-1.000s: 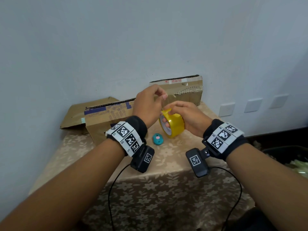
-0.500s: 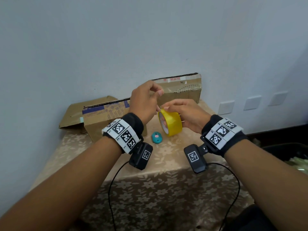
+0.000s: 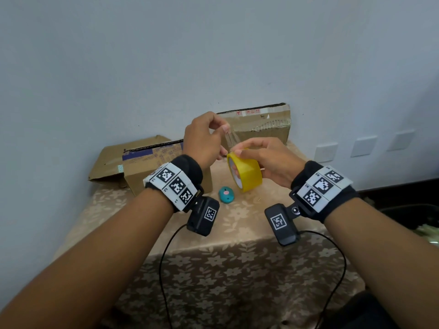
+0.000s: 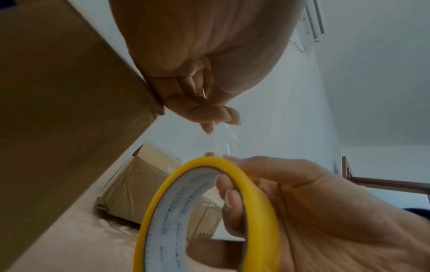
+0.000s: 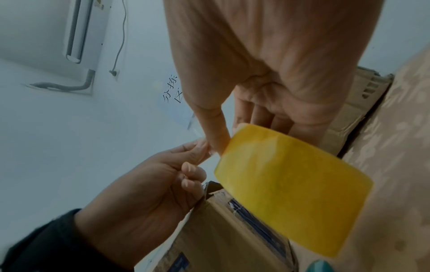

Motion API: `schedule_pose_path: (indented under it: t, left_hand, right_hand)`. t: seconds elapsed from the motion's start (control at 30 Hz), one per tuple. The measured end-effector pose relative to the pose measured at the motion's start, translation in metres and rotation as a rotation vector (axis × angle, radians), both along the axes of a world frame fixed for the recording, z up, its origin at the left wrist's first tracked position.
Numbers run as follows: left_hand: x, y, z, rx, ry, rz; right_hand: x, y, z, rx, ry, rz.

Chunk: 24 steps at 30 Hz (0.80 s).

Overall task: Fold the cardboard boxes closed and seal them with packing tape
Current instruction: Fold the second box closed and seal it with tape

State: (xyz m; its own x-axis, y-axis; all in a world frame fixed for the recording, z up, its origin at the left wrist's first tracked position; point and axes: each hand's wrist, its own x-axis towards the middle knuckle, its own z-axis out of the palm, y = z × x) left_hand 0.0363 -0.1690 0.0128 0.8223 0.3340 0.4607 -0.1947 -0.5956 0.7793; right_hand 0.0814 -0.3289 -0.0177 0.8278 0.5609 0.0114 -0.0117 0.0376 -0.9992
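My right hand point(image 3: 259, 157) grips a yellow roll of packing tape point(image 3: 245, 170) above the table, fingers through its core point(image 4: 229, 195) and thumb on the rim. My left hand point(image 3: 209, 138) pinches the clear free end of the tape point(image 3: 230, 138) and holds it up and away from the roll; the strip point(image 4: 224, 139) shows faintly between the two hands. A cardboard box point(image 3: 152, 167) with blue print stands behind my left wrist. A second, flatter box point(image 3: 261, 124) leans against the wall behind the hands. The roll's yellow side point(image 5: 291, 185) fills the right wrist view.
A small teal object point(image 3: 226, 194) with a pink spot lies on the floral tablecloth point(image 3: 237, 224) just below the roll. The wall is close behind the boxes, with wall switches point(image 3: 363, 146) to the right. Cables hang from both wrist cameras over the table's front edge.
My left hand has lifted away from the roll, drawing a short length of clear tape out. The right hand keeps hold of the roll in nearly the same place.
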Motion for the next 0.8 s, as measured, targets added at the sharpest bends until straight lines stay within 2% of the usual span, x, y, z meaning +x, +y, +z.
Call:
schedule_pose_path:
  t: [0.27,0.37,0.47,0.57,0.7,0.8]
  left_hand:
    - [-0.001,0.001,0.001,0.049,-0.018,-0.012]
    - [0.0,0.008,0.02,-0.025,-0.109,0.06]
    - [-0.001,0.02,0.044,-0.1,-0.188,0.079]
    - [-0.006,0.016,0.04,-0.1,-0.111,-0.001]
    - [-0.005,0.004,0.024,-0.04,0.081,-0.045]
    - [-0.008,0.001,0.019,0.084,0.24,-0.128]
  right_hand:
    - [0.001,0.004,0.0,-0.058,0.007,0.01]
    - [-0.001,0.004,-0.003,-0.107,0.007,0.042]
    - [0.001,0.001,-0.005,-0.068,0.001,-0.048]
    - [0.001,0.001,-0.006,-0.038,0.003,-0.068]
    - [-0.002,0.005,-0.006,0.019,0.013,-0.056]
    - [-0.003,0.007,-0.002,0.056,0.029,-0.043]
